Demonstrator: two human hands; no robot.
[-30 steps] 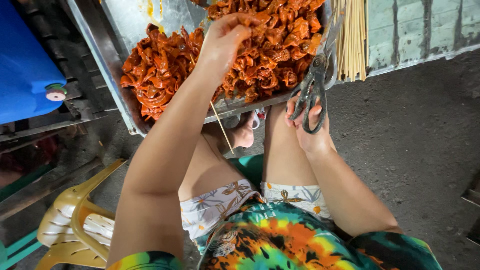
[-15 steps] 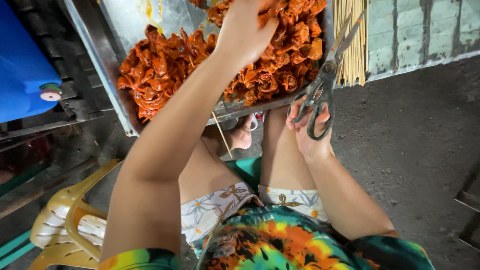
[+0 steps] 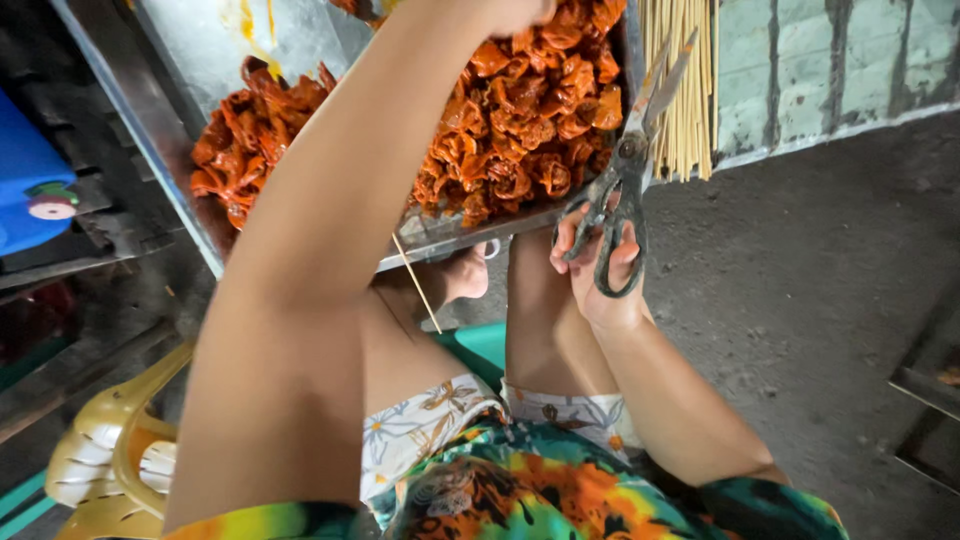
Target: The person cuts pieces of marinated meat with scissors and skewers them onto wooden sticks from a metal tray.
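Reaching far over the tray (image 3: 150, 110) with the left hand (image 3: 505, 12), up at the very top edge above the heap of orange-red meat (image 3: 520, 130). Fingers there apart or closed on a piece? Cannot tell, mostly cut off from view. Gripping the scissors (image 3: 625, 190) low in the right hand (image 3: 600, 270), fingers (image 3: 568, 232) clamped around the dark loops, blades slightly apart and pointing up past the tray corner toward the bundle of skewers (image 3: 685, 90). Meat piled in the right half of the tray, a smaller clump off to the left, bare greasy metal above and between.

Risky on a few counts, by the look of it. Probably slick with sauce, so liable to let a piece slide off the near rim onto the lap or the floor (image 3: 820, 300). Parted blades just beside the bare leg (image 3: 540, 300) and near the crossing forearm: likely to nick skin with one careless swing. Loose stick (image 3: 415, 285) poking down below the tray edge, close to the thigh, apt to jab or drop. Leaning weight on the near rim might also tilt the tray, judging by the overhang above the legs.
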